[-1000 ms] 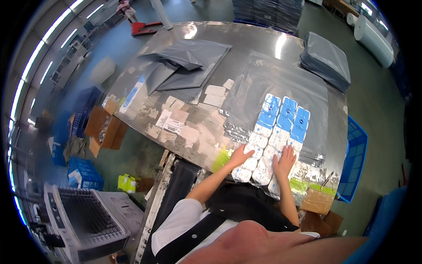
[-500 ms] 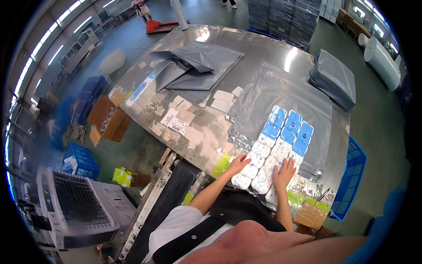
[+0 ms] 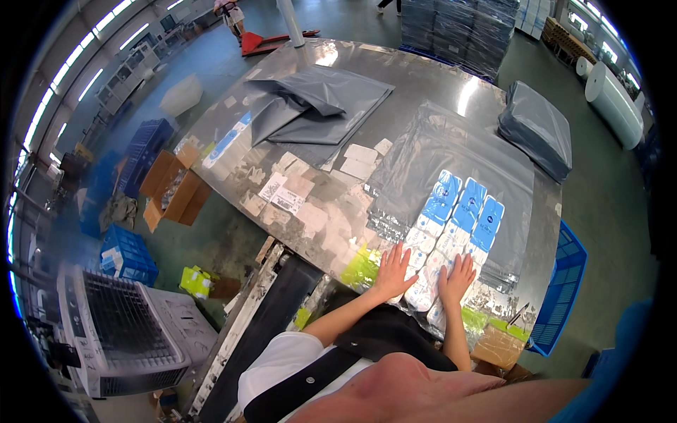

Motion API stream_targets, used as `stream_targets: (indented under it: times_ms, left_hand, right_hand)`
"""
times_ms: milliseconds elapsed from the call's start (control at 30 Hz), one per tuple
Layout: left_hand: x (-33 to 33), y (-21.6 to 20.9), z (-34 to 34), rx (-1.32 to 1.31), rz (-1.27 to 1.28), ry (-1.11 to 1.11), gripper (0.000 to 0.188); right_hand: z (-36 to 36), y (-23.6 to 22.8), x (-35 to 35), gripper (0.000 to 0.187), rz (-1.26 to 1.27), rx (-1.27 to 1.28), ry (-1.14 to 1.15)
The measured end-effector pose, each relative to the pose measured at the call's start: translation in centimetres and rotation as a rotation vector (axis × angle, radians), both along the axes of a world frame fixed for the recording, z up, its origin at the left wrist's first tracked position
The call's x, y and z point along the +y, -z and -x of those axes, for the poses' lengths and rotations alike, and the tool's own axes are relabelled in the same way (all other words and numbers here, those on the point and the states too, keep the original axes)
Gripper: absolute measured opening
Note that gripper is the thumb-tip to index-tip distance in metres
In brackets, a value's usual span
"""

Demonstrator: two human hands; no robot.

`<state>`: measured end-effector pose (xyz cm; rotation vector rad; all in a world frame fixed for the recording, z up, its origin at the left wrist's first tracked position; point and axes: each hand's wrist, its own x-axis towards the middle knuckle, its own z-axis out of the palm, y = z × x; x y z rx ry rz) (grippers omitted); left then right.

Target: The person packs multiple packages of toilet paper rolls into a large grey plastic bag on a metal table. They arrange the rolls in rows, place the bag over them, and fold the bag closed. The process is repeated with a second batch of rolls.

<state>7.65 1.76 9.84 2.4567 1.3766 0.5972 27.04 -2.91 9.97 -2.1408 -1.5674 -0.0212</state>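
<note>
Three rows of white-and-blue soft packs in clear film lie side by side at the table's near edge, blue ends pointing away from me. On the left row's near part my left hand rests palm down, fingers spread. My right hand lies flat on the right side of the rows, its fingers also apart and pointing away. Neither hand grips anything. Beneath the packs' far part is a flat grey plastic bag, smooth and shiny; my hands and the packs hide part of it.
Across the metal table lies a folded grey plastic sheet; a grey wrapped bundle sits at the right corner. A blue crate stands beside the right edge. At left are a cardboard box and an air cooler.
My left hand has moved from the left edge of the packs onto them, its fingers straightening and spreading. My right hand stays nearly where it was.
</note>
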Motion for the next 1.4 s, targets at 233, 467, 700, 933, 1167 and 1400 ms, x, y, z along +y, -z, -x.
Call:
stream_targets:
  times_ms: [233,467,700,933,1167,1400]
  left_hand:
    - [0.1,0.1,0.0,-0.026,0.034,-0.001,0.076]
    - [0.2,0.5,-0.1,-0.057,0.014,0.006,0.076]
    - [2.4,-0.3,-0.5,-0.494,0.18,-0.11,0.067]
    - [6.1,-25.0,3.2,-1.163,0.251,0.52,0.054]
    - [2.5,-39.2,6.0,-1.303,0.914,1.397,0.068]
    - [-2.0,-42.8,9.9,-1.398,0.816,1.309,0.048]
  right_hand:
    - [0.0,0.0,0.0,0.054,0.012,0.009,0.003]
    - [-0.1,0.1,-0.1,0.054,0.005,-0.004,0.006]
    - [0.0,0.1,0.0,0.054,0.018,0.001,0.001]
    - [0.6,-0.1,0.1,0.053,0.0,0.024,-0.018]
    - [-1.6,2.2,-0.8,0.055,-0.051,0.136,0.004]
    - [1.1,-0.5,1.4,0.054,-0.032,0.02,-0.041]
